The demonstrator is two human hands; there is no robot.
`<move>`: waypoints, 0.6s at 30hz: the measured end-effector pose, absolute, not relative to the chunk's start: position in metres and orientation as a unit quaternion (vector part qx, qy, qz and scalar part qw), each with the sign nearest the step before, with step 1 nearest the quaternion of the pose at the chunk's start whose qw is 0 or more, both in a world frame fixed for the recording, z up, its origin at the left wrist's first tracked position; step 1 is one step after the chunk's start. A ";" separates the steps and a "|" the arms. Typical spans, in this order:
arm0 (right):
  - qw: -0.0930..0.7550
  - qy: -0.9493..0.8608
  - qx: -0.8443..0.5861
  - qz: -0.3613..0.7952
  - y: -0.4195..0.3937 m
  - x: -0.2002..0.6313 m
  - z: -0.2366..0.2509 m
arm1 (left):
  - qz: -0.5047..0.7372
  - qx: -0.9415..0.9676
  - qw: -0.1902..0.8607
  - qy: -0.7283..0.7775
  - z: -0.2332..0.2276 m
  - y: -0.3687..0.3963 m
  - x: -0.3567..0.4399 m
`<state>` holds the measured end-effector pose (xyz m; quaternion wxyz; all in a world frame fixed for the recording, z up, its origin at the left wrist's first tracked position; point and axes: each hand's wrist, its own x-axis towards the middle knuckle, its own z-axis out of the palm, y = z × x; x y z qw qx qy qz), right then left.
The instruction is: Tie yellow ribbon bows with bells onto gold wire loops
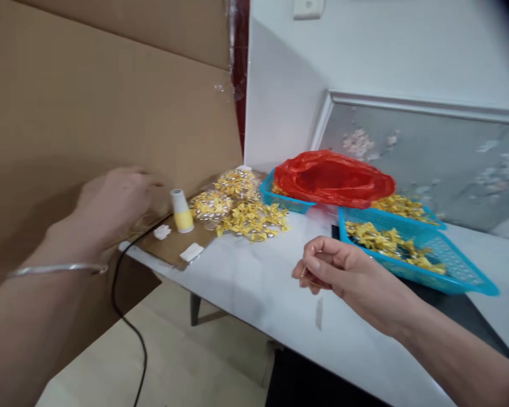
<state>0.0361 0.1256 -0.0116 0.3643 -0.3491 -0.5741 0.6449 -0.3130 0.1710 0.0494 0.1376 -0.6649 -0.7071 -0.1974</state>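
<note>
My left hand (pixel 116 200), with a bangle on the wrist, is smeared by motion in front of the cardboard; whether it holds anything does not show. Just right of it stands a white-and-yellow cone (pixel 182 212), upright. Over the white table my right hand (pixel 333 265) is closed in a pinch on a thin reddish-gold strand (pixel 316 282), mostly hidden by the fingers. Loose yellow bow-like pieces (pixel 254 220) lie in a heap between the hands. Beyond my right hand, more of them fill part of a blue basket (pixel 462 263).
A red plastic bag (pixel 292 169) lies over blue baskets at the back. Clear bags of yellow pieces (pixel 214 204) sit behind the heap. A black cable (pixel 121 308) hangs over the table's left end. Tall cardboard (pixel 110 102) walls the left side.
</note>
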 end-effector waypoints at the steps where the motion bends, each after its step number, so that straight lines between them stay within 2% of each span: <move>1: 0.379 -0.581 -0.349 0.630 0.124 0.040 -0.010 | -0.254 -0.652 0.143 -0.700 0.050 0.163 -0.295; 4: 0.425 -0.601 -0.352 0.578 0.114 0.055 -0.003 | -0.378 -0.668 0.066 -0.638 0.040 0.132 -0.227; 7: 0.472 -0.603 -0.342 0.545 0.099 0.071 0.005 | -0.397 -0.755 -0.136 -0.505 0.024 0.103 -0.156; 9: 0.494 -0.600 -0.337 0.531 0.088 0.084 0.010 | -0.417 -0.739 -0.330 -0.413 0.019 0.090 -0.118; 11: 0.509 -0.600 -0.334 0.519 0.077 0.098 0.013 | -0.410 -0.712 -0.443 -0.357 0.019 0.081 -0.091; 14: 0.532 -0.602 -0.332 0.493 0.061 0.121 0.017 | -0.396 -0.698 -0.500 -0.325 0.025 0.072 -0.065; 18: 0.558 -0.610 -0.328 0.457 0.042 0.151 0.019 | -0.371 -0.719 -0.493 -0.319 0.037 0.058 -0.037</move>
